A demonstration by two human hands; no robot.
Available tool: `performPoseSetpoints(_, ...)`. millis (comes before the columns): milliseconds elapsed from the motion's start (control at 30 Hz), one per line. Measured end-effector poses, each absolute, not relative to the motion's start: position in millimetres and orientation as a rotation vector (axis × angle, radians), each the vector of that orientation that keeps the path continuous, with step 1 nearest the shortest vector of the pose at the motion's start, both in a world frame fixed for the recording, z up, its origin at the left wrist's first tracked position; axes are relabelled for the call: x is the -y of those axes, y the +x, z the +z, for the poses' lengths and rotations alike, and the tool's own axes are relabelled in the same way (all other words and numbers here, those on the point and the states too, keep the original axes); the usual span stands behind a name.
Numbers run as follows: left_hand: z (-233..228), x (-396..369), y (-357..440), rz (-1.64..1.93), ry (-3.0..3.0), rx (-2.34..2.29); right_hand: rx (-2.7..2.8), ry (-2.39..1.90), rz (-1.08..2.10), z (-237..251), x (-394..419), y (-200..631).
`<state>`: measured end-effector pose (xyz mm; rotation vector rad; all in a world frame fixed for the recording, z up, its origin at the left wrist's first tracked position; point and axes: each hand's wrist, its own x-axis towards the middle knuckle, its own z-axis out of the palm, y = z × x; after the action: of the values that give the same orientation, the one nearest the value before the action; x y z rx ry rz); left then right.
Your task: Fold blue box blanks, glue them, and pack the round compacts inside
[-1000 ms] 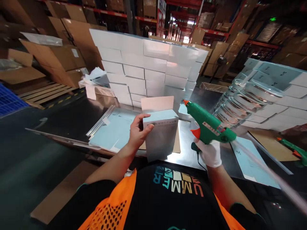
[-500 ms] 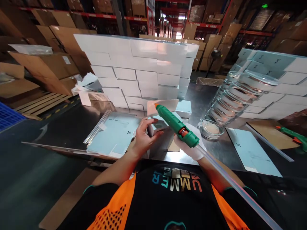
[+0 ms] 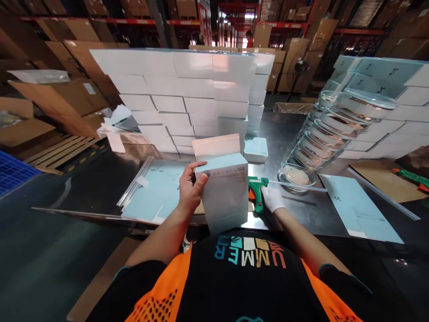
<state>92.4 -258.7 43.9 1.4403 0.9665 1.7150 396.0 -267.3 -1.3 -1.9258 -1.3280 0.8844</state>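
Hand (image 3: 189,190) around upright box (image 3: 225,190)

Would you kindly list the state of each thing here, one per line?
Box: upright, top flap open, held by left hand.
Glue gun: lying on table, gloved right hand on it.
Glass dishes: stacked, leaning.
White boxes: closed, stacked.

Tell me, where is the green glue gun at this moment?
In the head view, the green glue gun lies on the metal table, just right of the pale box held by the left hand, with the gloved right hand on it.
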Motion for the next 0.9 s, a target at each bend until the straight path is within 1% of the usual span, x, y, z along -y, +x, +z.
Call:
performPoseSetpoints(67,41.8,256.4,95.5,1.668,1.418,-0.937,1.321,-1.863,0.776,12.2,265.6,396.5)
performPoseSetpoints(133,40.1,253.7,100.5,1.63,1.433,-0.912,1.336,-1.567,0.793,34.3,263.7,387.0)
performPoseSetpoints(233,39.2,248.2,108.4,1.607,1.47,-0.848,1.372,-1.031,1.038,70.9,258.8,365.4)
performPoseSetpoints(300,38.7,243.6,111.9,1.609,1.5,-0.814,1.426,-0.879,1.162,87.4,256.2,356.7)
performPoseSetpoints(367,36.9,238.8,113.9,1.637,1.568,-0.797,1.493,-0.853,1.149,92.8,254.9,356.3)
performPoseSetpoints(533,32.0,230.1,113.4,1.789,1.656,-0.733,1.625,-0.916,0.88,78.5,255.3,372.9)
performPoseSetpoints(633,36.9,228.9,106.0,1.675,1.87,-0.598,1.798,-0.871,0.743,74.1,260.8,376.1)
performPoseSetpoints(700,42.4,230.0,100.1,1.595,2.028,-0.471,1.89,-0.812,0.705,74.4,265.8,373.9)
performPoseSetpoints(767,46.5,232.0,96.3,1.604,2.083,-0.397,1.944,-0.765,0.682,73.6,269.0,370.4)
performPoseSetpoints(900,47.7,235.7,93.9,1.699,2.027,-0.551,1.893,-0.802,0.72,59.1,266.8,365.7)
